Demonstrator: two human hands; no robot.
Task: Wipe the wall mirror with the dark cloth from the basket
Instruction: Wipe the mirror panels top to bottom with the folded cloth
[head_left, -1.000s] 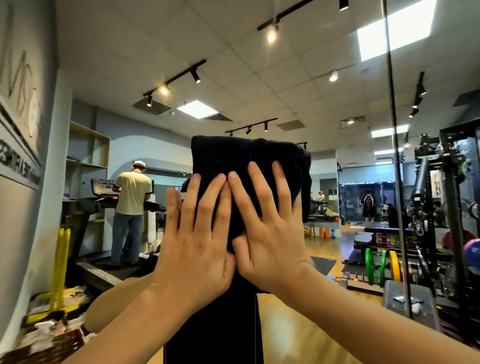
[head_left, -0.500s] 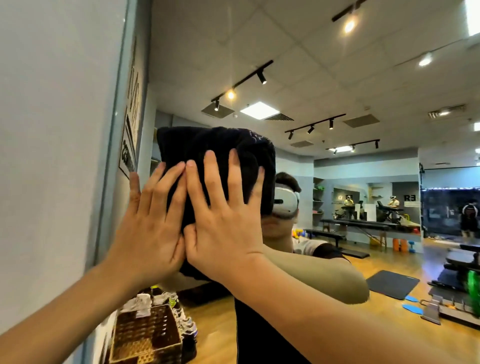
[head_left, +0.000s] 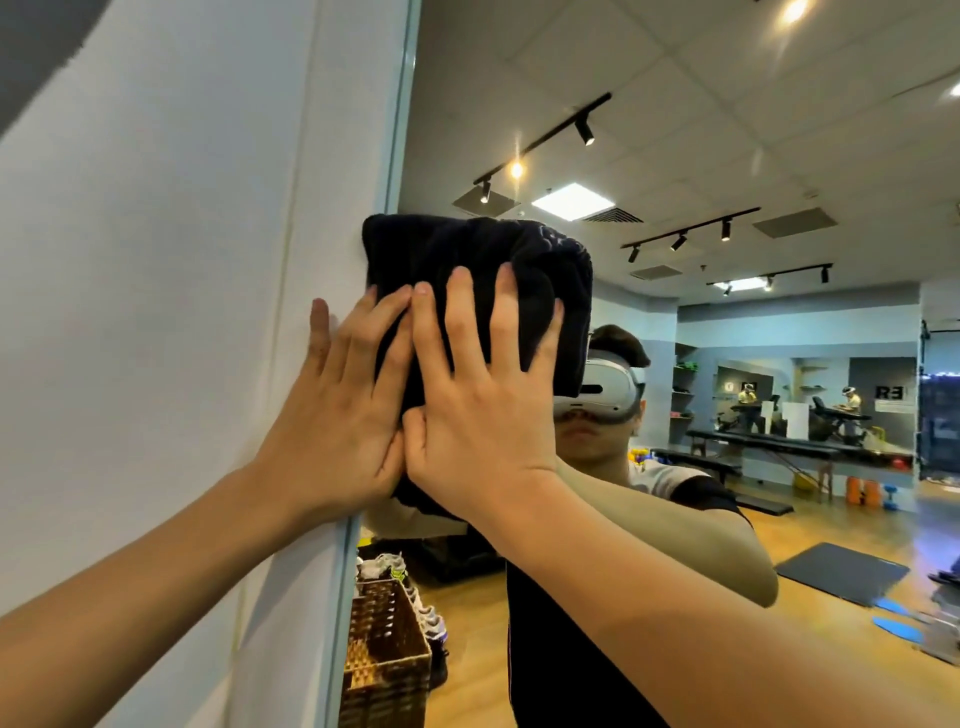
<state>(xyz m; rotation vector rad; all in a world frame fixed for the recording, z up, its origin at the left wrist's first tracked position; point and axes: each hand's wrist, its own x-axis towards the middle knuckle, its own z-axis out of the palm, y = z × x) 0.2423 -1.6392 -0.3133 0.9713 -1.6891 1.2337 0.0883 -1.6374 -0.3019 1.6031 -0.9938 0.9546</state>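
Gym wall mirror (head_left: 675, 130), left edge: left hand (head_left: 332, 410) and right hand (head_left: 483, 410) flat, fingers straight, pressing dark cloth (head_left: 467, 254); soft, probably bunches, palm-press centre.

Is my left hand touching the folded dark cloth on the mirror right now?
Touching. The head view shows the left hand laid flat with straight fingers overlapping the left edge of the folded dark cloth, beside the right hand.

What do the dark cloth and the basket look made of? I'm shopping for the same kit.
dark cloth: looks like thick terry fabric, matte, with a nubby, folded surface. basket, seen low in the mirror: seems woven wicker or rattan, brown, with an open lattice weave.
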